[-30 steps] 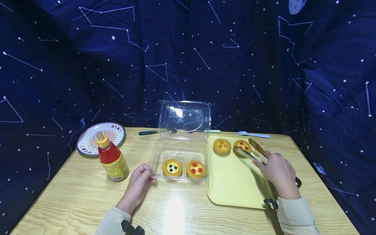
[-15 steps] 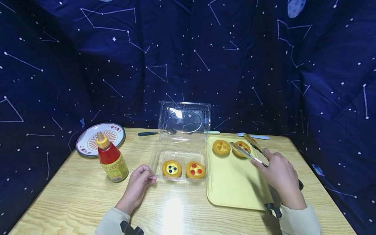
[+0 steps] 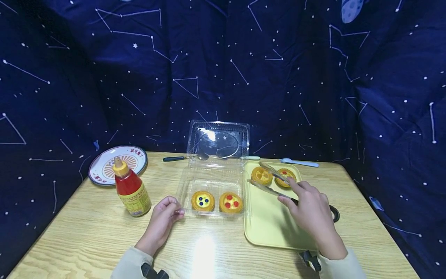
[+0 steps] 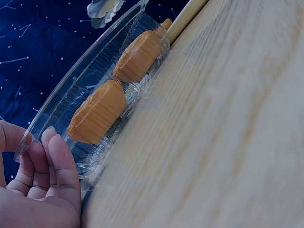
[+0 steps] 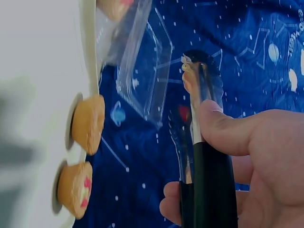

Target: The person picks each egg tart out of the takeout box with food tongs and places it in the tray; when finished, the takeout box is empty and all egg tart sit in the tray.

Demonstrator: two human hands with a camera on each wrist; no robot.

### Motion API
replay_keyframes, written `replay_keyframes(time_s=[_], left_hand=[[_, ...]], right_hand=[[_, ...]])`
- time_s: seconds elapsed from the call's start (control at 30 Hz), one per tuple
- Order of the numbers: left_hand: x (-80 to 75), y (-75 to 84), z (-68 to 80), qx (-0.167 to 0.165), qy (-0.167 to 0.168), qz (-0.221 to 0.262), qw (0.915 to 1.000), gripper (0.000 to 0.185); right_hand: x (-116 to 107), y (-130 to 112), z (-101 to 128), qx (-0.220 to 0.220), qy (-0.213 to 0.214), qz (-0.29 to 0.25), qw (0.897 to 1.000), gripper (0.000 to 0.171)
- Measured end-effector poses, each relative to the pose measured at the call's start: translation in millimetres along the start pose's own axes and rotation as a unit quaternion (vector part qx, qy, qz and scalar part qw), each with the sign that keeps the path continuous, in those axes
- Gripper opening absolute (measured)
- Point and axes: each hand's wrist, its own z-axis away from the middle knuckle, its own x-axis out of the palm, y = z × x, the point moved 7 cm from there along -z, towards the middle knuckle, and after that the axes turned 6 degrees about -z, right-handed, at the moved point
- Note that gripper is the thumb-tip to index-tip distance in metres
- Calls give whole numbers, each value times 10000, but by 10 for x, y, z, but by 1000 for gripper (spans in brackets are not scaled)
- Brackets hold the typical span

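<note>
My right hand (image 3: pixel 310 207) grips metal tongs (image 3: pixel 268 190) with black handles; their spread tips hang over the yellow tray (image 3: pixel 268 228), with nothing between them. Below and behind the tips sit a plain egg tart (image 3: pixel 260 176) and a red-dotted egg tart (image 3: pixel 286 173), partly covered by the tongs. With thumb and fingers, my left hand (image 3: pixel 162 219) pinches the front left corner of a clear plastic box (image 3: pixel 186 186), its lid raised. Inside the box are a blue-dotted egg tart (image 3: pixel 203 201) on the left and another red-dotted egg tart (image 3: pixel 231 203) on the right.
A red sauce bottle (image 3: pixel 134 193) with a yellow cap stands left of my left hand. Behind it is a white patterned plate (image 3: pixel 104 157). A blue fork (image 3: pixel 303 163) and a dark-handled spoon (image 3: pixel 175 158) lie along the table's back edge.
The tongs in my right hand have moved left, from around the tray's red-dotted tart to over and in front of the plain one. My left hand keeps its place at the box corner.
</note>
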Motion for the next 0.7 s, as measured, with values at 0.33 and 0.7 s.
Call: replay_keyframes(time_s=[0.33,0.7], left_hand=[[4,3,-5,-31,-55,-49,10000,10],[2,-11,-21,-35,-62,-26,10000,10]], right_hand=[[225,-377,9,-641,-33,-77,9979,61],[532,-737,-59,-1059,-545,20,9929,62]])
